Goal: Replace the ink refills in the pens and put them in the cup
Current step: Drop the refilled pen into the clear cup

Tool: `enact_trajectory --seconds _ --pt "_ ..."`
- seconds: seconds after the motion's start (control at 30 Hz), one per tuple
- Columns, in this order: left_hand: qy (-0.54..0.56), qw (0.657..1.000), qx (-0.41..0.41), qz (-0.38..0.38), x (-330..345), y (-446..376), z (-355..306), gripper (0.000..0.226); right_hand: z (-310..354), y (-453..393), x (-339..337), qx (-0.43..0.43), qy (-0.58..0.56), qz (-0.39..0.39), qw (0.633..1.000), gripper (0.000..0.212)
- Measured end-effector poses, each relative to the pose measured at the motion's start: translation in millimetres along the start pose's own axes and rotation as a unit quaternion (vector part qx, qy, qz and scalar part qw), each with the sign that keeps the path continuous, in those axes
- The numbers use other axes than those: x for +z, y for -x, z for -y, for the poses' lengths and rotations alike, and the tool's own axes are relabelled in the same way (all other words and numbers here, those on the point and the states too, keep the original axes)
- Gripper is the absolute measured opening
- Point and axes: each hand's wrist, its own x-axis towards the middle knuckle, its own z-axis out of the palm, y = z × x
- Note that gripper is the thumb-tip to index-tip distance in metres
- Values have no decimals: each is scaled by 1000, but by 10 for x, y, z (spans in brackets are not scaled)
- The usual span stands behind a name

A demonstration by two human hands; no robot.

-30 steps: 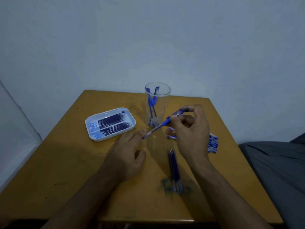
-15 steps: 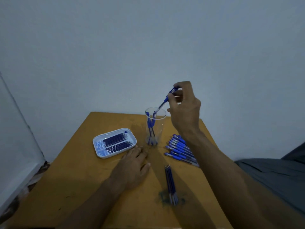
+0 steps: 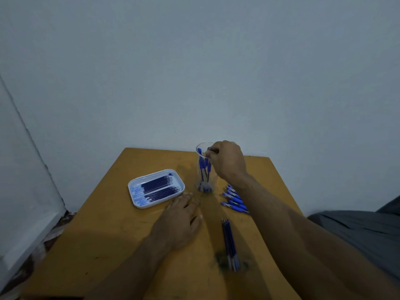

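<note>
Change: right hand (image 3: pixel 227 161), raised above a moment ago, is now lowering a blue pen into the clear plastic cup (image 3: pixel 204 169).
Grip: fingers curled at the rim; whether they are pinching the pen I cannot tell.
Left hand (image 3: pixel 181 215): lying flat and relaxed on the yellow wooden table (image 3: pixel 108 234).
Meaning: one more refilled pen is going in; blue pens on the table (image 3: pixel 234 200) are waiting.

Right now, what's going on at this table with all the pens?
A person is refilling pens. Their right hand is at the rim of the clear cup, fingers curled, apparently letting a pen down among the blue pens already standing inside. The left hand rests flat on the table. More pens lie to the right of the cup, a white tray of refills to its left, and a few loose refills nearer the person.
</note>
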Motion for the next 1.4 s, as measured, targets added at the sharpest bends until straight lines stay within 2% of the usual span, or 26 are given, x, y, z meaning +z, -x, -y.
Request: enact_trajectory --seconds 0.17,0.3,0.37,0.4,0.43,0.5,0.57,0.63,0.93,1.07,1.17,1.27,1.33,1.4 --pt "2 1000 1 1 -7 -2 -6 64 -32 17 -34 14 -35 5 999 26" --pt "0 1000 3 4 -14 -10 -5 62 -90 141 -106 19 -114 -83 990 24" --pt "3 1000 2 7 -18 -8 -4 62 -199 252 -128 38 -115 -129 984 20" --pt "4 1000 2 8 -18 -9 -2 61 -288 313 -123 50 -98 -122 986 18" --pt "4 1000 1 9 -15 -13 -3 61 -387 377 -102 59 -67 -85 992 17" --pt "0 1000 0 12 -16 -18 -2 62 -591 513 -41 41 28 56 997 14" --pt "-1 1000 -1 17 -25 -17 -4 62 -741 622 43 2 110 189 976 17" --pt "-1 1000 -2 19 -32 -11 -15 62 -845 694 134 -6 153 249 956 22" --pt "4 1000 -13 22 -57 6 -45 63 -902 741 297 18 209 252 945 34" --pt "6 1000 -12 21 -71 12 -51 63 -763 798 128 -32 220 219 950 28" --pt "14 1000 -7 14 -96 23 -63 62 -591 835 -4 -64 205 185 959 28" --pt "39 999 0 -3 -146 66 -87 61 -405 871 -99 -38 180 178 967 23" --pt "67 997 14 -26 -175 102 -96 60 -300 902 -145 21 86 168 982 24" --pt "107 992 24 -62 -199 139 -100 59 -218 960 -169 94 -68 158 981 29"
